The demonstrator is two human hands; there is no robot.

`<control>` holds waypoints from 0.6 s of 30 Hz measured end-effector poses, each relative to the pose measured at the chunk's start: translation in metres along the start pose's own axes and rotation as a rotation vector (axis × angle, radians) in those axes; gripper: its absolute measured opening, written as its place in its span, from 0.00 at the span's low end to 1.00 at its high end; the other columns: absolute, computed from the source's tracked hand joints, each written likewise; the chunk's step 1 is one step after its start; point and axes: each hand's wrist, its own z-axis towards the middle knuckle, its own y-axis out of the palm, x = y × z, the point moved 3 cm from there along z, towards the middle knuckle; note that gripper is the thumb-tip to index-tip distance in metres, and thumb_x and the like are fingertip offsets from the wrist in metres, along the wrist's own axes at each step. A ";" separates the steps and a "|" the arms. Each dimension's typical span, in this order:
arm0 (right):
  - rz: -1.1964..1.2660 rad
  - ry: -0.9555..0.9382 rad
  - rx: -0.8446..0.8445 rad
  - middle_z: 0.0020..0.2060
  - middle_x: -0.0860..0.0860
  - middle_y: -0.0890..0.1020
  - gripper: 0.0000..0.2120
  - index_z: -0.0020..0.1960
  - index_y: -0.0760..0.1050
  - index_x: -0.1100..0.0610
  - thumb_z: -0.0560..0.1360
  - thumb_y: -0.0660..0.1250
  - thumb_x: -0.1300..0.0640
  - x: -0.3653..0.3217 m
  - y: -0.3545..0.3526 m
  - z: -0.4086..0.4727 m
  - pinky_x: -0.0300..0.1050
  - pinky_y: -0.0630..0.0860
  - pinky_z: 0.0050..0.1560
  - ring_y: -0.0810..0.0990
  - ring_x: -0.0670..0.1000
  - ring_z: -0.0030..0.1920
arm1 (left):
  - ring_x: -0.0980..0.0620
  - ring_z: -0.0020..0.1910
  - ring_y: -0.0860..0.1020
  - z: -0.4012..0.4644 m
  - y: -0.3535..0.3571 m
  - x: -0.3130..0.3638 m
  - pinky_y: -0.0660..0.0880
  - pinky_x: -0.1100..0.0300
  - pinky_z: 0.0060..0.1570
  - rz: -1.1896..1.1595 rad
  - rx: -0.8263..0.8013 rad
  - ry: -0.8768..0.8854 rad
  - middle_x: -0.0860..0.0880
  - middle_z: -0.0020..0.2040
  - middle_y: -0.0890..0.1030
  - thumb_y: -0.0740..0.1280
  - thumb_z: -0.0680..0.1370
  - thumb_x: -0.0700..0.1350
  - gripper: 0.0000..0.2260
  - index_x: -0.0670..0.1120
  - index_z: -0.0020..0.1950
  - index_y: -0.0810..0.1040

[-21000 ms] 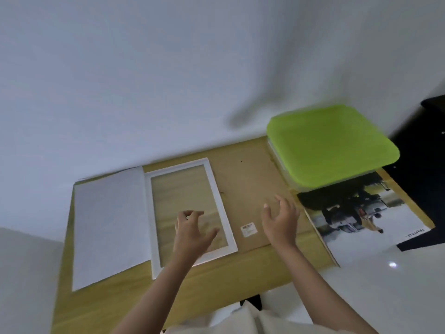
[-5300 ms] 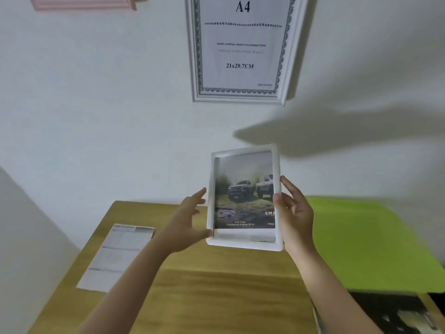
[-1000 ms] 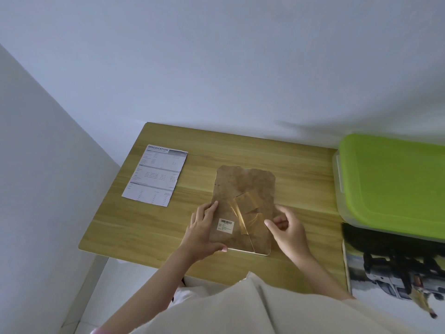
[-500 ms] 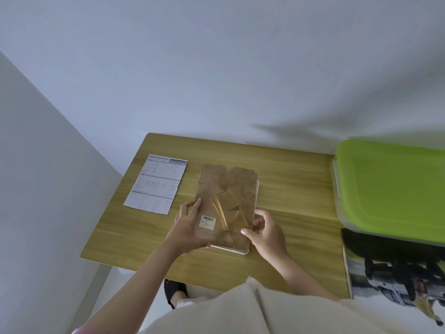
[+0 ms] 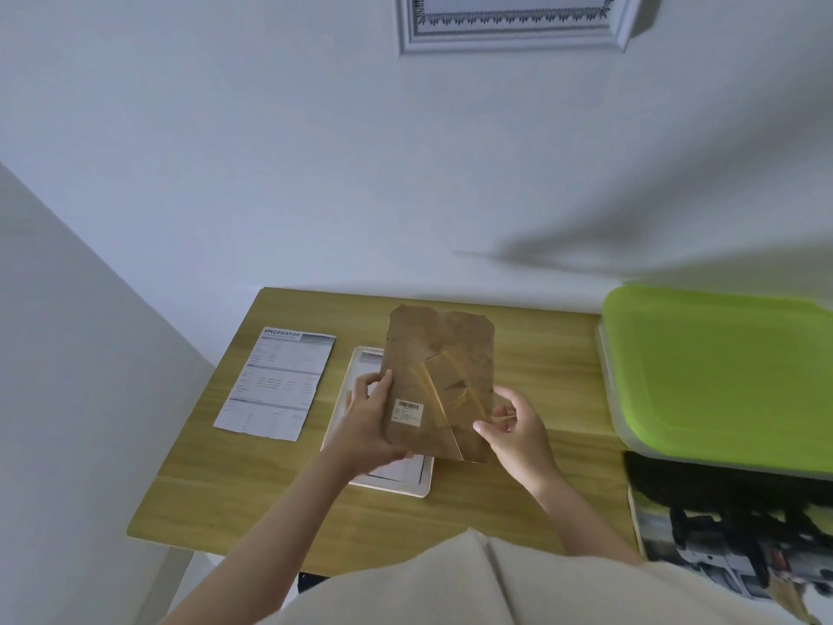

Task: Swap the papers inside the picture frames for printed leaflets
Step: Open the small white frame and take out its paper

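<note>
Above the white frame (image 5: 383, 482), brown backing board (image 5: 439, 376) clamped between both hands' grips.

Pale wall (image 5: 270, 151) behind wooden table (image 5: 532, 354), soft shadows across it.

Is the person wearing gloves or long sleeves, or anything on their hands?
No gloves. The left hand and right hand are bare, with no rings, watch or bracelet showing. Both forearms are bare too, so no long sleeves. A cream-coloured garment shows at the bottom of the view.
</note>
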 end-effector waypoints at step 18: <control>-0.235 0.111 0.125 0.50 0.53 0.75 0.25 0.69 0.69 0.57 0.73 0.70 0.59 0.076 -0.100 0.000 0.32 0.68 0.42 0.74 0.44 0.42 | 0.48 0.62 0.70 0.033 0.112 0.075 0.71 0.58 0.60 0.117 -0.165 -0.003 0.48 0.66 0.66 0.77 0.63 0.49 0.30 0.42 0.62 0.73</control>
